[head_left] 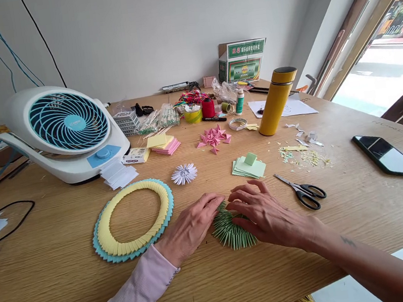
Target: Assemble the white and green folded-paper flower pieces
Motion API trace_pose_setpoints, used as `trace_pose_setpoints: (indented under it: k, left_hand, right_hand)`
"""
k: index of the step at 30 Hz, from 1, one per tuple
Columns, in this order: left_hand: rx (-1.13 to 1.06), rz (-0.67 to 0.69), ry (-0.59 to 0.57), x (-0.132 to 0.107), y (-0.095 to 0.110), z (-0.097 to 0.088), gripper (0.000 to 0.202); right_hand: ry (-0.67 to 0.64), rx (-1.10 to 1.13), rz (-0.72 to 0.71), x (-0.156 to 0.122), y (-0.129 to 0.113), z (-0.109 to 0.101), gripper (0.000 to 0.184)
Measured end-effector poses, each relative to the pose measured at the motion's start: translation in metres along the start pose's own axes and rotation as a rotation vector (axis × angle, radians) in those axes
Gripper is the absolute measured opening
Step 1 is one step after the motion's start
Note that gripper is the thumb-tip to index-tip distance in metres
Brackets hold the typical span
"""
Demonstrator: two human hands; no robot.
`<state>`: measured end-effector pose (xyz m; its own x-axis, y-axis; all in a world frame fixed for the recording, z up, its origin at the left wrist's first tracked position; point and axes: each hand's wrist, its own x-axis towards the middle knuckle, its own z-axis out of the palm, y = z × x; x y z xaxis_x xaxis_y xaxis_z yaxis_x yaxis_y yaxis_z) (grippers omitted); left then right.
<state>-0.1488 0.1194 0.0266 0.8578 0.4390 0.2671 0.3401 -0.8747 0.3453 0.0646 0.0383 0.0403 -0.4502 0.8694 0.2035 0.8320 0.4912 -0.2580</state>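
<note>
A spiky green folded-paper rosette [234,234] lies on the wooden table between my hands, partly hidden under them. My left hand [193,224] is at its left side, fingers together and their tips pressed to its upper edge. Over its right side curls my right hand [265,214], with the fingers bent and the thumb on the folded points. Together the two hands grip the rosette flat against the table. Left of them lies a ring of yellow and blue folded paper [106,234]. A small white paper rosette [184,174] is just beyond my left hand.
Black-handled scissors [304,191] lie right of my right hand, near green paper sheets [249,167] and paper scraps [313,157]. Behind are pink folded pieces [214,137], a yellow flask [277,103] and a white fan [67,130]. A phone [389,155] lies far right.
</note>
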Motion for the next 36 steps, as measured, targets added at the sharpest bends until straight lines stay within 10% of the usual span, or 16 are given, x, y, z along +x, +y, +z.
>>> trace_pose_setpoints:
  k: [10, 25, 36]
  left_hand:
    - [-0.085, -0.159, -0.068, -0.024, 0.01, 0.018, 0.08]
    - [-0.086, -0.198, -0.117, -0.025, 0.016, 0.024, 0.074]
    - [0.105, -0.224, 0.052, -0.03, 0.031, 0.057, 0.087]
  right_hand:
    - [-0.015, 0.053, 0.055, 0.003, -0.001, 0.009, 0.017]
    - [-0.065, 0.012, 0.104, -0.025, 0.001, 0.0, 0.036]
    - [-0.088, -0.11, 0.088, -0.022, -0.012, 0.009, 0.035]
